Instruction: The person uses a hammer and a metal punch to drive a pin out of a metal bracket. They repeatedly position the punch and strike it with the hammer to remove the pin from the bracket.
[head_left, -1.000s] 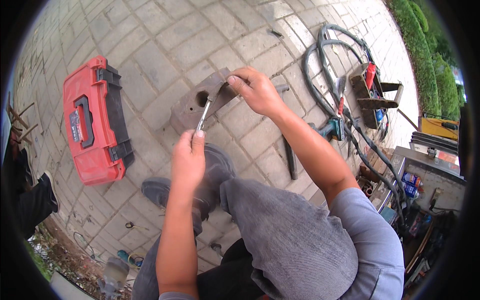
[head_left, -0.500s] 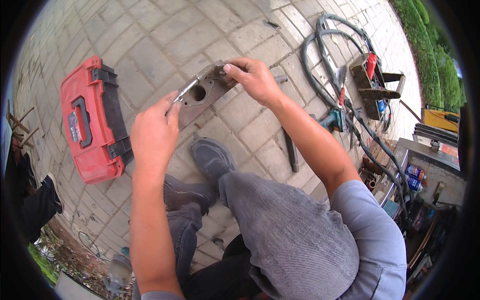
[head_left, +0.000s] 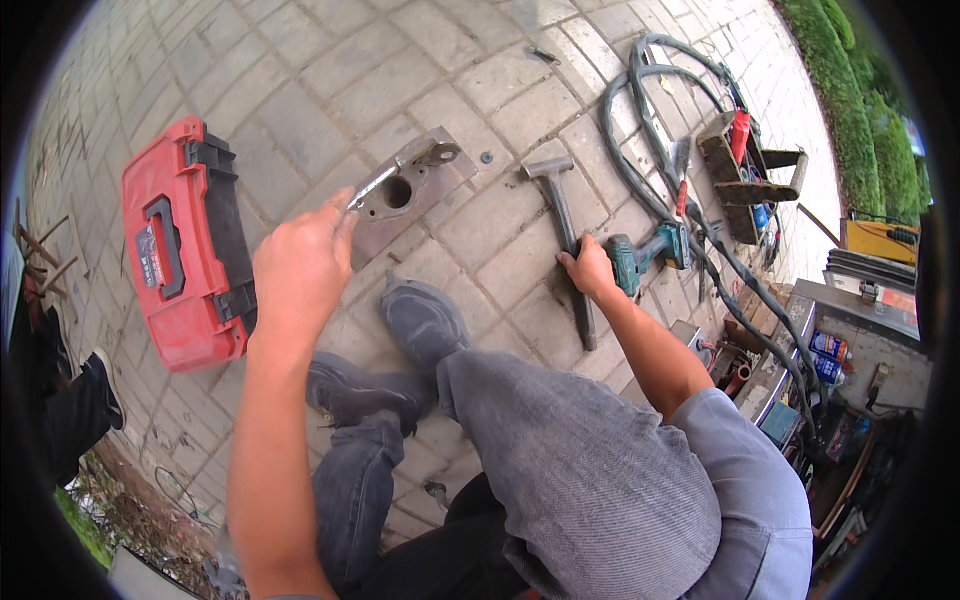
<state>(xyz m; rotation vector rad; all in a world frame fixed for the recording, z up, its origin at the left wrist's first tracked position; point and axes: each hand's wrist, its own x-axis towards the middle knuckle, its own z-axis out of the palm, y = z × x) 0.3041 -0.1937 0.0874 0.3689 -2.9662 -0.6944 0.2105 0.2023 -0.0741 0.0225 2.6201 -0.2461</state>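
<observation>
My left hand (head_left: pixel 305 265) is closed round one end of a slim, shiny metal tool (head_left: pixel 375 187), whose exact kind I cannot make out. The tool slants over a brownish steel plate (head_left: pixel 385 230) with a large round hole and a raised lug, lying on the paving. To the right, my right hand (head_left: pixel 590 268) has its thumb and fingers on the handle of a hammer (head_left: pixel 566 215). The hammer lies on the bricks, its head away from me. Right beside that hand is a teal cordless power tool (head_left: pixel 645 255).
A red and black toolbox (head_left: pixel 165 255) stands at the left. Thick dark cables (head_left: pixel 625 150) loop at the right, near a wooden tool carrier (head_left: pixel 725 160). A small dark ring (head_left: pixel 487 157) lies beyond the plate. My boots (head_left: pixel 425 315) are close to the plate.
My right hand has left the plate's far end and moved right and nearer, onto the hammer handle. My left hand stays at the plate with the shiny tool.
</observation>
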